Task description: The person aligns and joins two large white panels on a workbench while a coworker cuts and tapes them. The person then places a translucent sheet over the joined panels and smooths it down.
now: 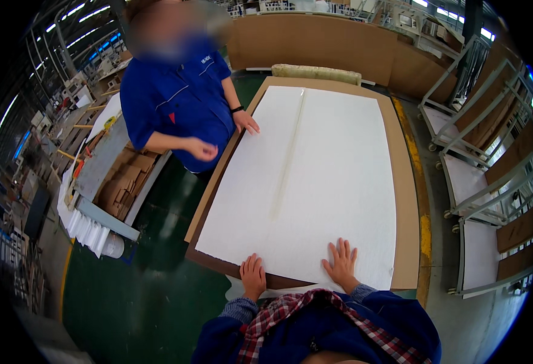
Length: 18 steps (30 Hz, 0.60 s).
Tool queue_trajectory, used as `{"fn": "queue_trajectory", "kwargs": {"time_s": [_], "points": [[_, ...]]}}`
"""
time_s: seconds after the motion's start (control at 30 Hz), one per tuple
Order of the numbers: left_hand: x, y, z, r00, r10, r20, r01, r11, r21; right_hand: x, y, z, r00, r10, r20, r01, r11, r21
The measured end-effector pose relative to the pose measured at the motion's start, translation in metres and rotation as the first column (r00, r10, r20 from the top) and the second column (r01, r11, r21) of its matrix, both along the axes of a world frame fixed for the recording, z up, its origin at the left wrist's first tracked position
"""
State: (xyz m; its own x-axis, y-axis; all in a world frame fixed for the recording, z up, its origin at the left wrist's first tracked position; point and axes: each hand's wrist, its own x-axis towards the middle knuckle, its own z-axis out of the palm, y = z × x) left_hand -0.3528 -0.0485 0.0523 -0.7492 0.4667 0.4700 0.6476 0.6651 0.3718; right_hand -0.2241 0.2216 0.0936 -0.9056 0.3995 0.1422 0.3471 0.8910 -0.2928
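A large white sheet [333, 158] lies flat over a dark brown panel [281, 282], with tan cardboard [407, 242] showing around the edges. Down the sheet runs a narrow, yellowish, shiny strip [290, 145]. My right hand [342, 267] rests palm down near the sheet's close edge, fingers spread, holding nothing. At the near left corner, my left hand [253, 278] lies over the edge of the sheet and panel, its fingers slightly bent and close together. Whether its thumb goes under the edge is hidden.
Across the left side stands a co-worker in a blue shirt [178, 103], one hand [246, 121] on the sheet. A grey bench [102, 151] with cardboard pieces is behind them. Wheeled metal racks [466, 188] line the right, beyond a yellow floor line [425, 236].
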Motion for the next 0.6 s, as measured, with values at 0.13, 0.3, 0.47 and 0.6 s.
{"fn": "queue_trajectory", "kwargs": {"time_s": [0.13, 0.3, 0.47, 0.6], "points": [[-0.0011, 0.0005, -0.0042, 1.0, 0.003, -0.002, -0.003, 1.0, 0.013, -0.0011, 0.0006, 0.0022, 1.0, 0.008, -0.014, -0.008, 1.0, 0.012], [-0.0009, 0.0017, -0.0033, 0.999, 0.011, 0.05, -0.011, 1.0, -0.001, 0.0012, 0.0012, 0.0002, 1.0, 0.01, -0.013, -0.01, 1.0, -0.002], [-0.0022, 0.0032, -0.0056, 0.998, 0.013, 0.056, -0.013, 1.0, -0.006, -0.0005, 0.0025, 0.0049, 1.0, 0.01, -0.016, -0.011, 1.0, -0.013], [-0.0019, 0.0058, -0.0052, 0.998, 0.003, 0.058, -0.003, 1.0, 0.016, 0.0007, 0.0032, 0.0023, 1.0, 0.01, -0.01, -0.01, 1.0, 0.005]]}}
